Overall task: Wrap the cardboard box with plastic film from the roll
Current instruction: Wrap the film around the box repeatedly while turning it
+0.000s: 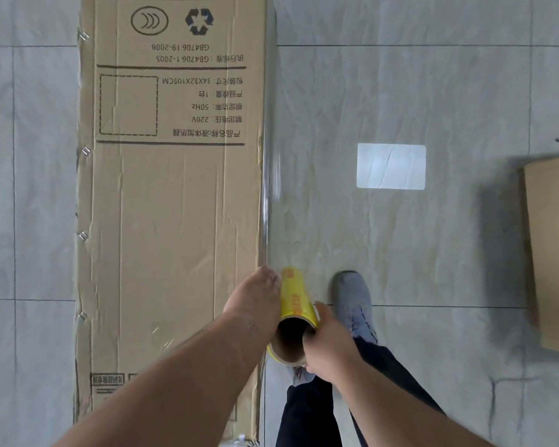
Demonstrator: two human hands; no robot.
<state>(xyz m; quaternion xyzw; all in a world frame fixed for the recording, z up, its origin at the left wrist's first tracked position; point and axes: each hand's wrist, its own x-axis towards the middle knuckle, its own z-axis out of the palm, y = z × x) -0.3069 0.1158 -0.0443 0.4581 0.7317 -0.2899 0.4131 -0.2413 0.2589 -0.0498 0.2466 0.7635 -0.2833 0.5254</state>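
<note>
A long brown cardboard box (175, 195) with black printing lies flat on the tiled floor, filling the left half of the view. Clear plastic film (270, 175) runs along its right edge as a shiny vertical band. A yellow film roll (296, 301) with an open cardboard core is held upright just off the box's lower right edge. My left hand (255, 301) grips the roll from the left side, fingers wrapped behind it. My right hand (325, 337) holds the near rim, its thumb hooked into the core.
My grey shoe (352, 301) and dark trouser legs stand right of the roll. A second cardboard box (552, 253) sits at the right edge. A bright rectangle of light (391, 166) falls on the grey tiles between the boxes.
</note>
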